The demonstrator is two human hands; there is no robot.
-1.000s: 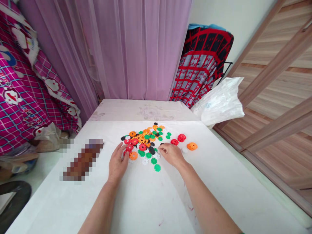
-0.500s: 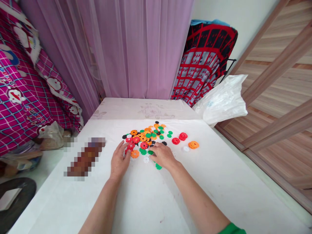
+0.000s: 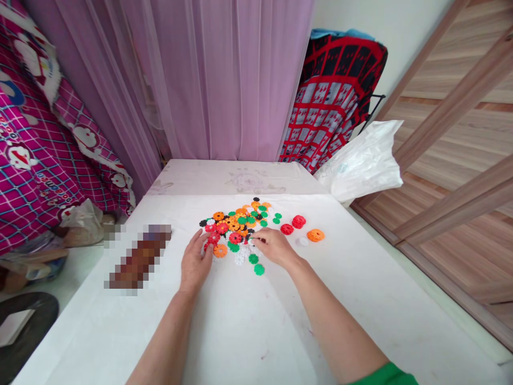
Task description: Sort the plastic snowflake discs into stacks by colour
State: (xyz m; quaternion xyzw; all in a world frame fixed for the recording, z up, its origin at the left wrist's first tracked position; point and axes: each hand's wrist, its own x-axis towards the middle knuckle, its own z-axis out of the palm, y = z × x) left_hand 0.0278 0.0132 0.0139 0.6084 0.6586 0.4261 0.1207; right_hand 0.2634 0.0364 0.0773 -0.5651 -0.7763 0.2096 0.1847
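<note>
A loose pile of flower-shaped plastic discs [image 3: 233,224] in orange, red, green, black and white lies on the white table. My left hand [image 3: 196,259] rests at the pile's left edge, fingers spread beside red discs [image 3: 214,238]. Over the pile's right side, my right hand [image 3: 273,244] has its fingers pinched at white and black discs; what lies between the fingertips is too small to make out. Two green discs [image 3: 259,269] sit below that hand. Farther right are red stacks [image 3: 298,222], an orange stack [image 3: 316,235] and a white stack [image 3: 303,241].
A blurred, pixelated brown object [image 3: 140,259] lies on the table's left side. Beyond the right back edge is a white plastic bag [image 3: 360,163]. A purple curtain [image 3: 232,80] hangs behind the table [image 3: 224,331].
My right hand has moved slightly up, from a green disc toward the white and black discs. That green disc now lies on the table below it. My left hand has barely moved.
</note>
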